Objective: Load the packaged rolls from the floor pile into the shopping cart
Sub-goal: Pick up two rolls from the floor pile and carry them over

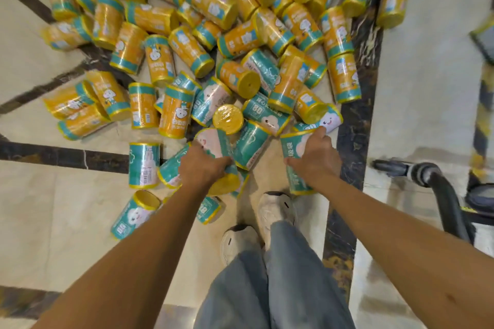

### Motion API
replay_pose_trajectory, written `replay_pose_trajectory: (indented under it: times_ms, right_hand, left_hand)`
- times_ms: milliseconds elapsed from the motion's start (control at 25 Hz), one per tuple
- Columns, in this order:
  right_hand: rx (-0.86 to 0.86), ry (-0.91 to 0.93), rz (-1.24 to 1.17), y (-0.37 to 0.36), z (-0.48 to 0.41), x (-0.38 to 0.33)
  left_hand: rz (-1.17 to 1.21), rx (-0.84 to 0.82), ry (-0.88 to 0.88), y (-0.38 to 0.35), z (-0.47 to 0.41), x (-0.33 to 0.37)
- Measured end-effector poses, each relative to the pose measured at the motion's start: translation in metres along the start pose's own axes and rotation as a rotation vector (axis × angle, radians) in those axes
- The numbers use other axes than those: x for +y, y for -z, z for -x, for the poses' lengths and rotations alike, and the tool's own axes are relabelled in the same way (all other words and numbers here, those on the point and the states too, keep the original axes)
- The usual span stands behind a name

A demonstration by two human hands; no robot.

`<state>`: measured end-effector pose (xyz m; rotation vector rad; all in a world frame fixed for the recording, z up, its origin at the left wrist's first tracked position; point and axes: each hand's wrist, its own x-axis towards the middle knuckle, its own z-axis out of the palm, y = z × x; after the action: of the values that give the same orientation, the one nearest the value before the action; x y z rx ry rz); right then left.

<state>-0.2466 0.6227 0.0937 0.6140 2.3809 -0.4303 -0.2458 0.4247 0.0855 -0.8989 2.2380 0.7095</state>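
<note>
A big pile of packaged rolls [203,43], yellow and teal cylinders in shiny wrap, covers the floor ahead. My left hand [203,165] grips a teal and white roll [213,143] at the pile's near edge, with other rolls pressed against it. My right hand [314,157] grips another teal roll [294,147] standing beside my foot; its index finger stretches toward a white-faced roll [330,120]. Part of the shopping cart [438,189], a dark curved frame with a wheel, shows at the right edge.
Cream floor tiles with dark marble bands [352,141] run under the pile. My white shoes [256,224] stand just behind the nearest rolls. A yellow and black striped post [483,115] stands at the right behind the cart frame.
</note>
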Motion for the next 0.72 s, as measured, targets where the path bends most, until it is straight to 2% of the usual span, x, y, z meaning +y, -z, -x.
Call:
replay_pose_trajectory:
  times_ms: [160, 440, 560, 720]
  right_hand:
    - [0.12, 0.012, -0.17, 0.114, 0.068, -0.031]
    - [0.439, 0.02, -0.54, 0.339, 0.207, -0.085]
    - [0.591, 0.057, -0.646, 0.434, 0.274, -0.089]
    - [0.781, 0.081, -0.706, 0.526, 0.358, -0.07]
  left_hand:
    - [0.087, 0.124, -0.253, 0.09, 0.078, 0.066]
    - [0.239, 0.277, -0.677, 0.259, 0.247, 0.204]
    - [0.283, 0.319, -0.824, 0.318, 0.331, 0.253]
    - [0.344, 0.331, -1.036, 0.366, 0.439, 0.299]
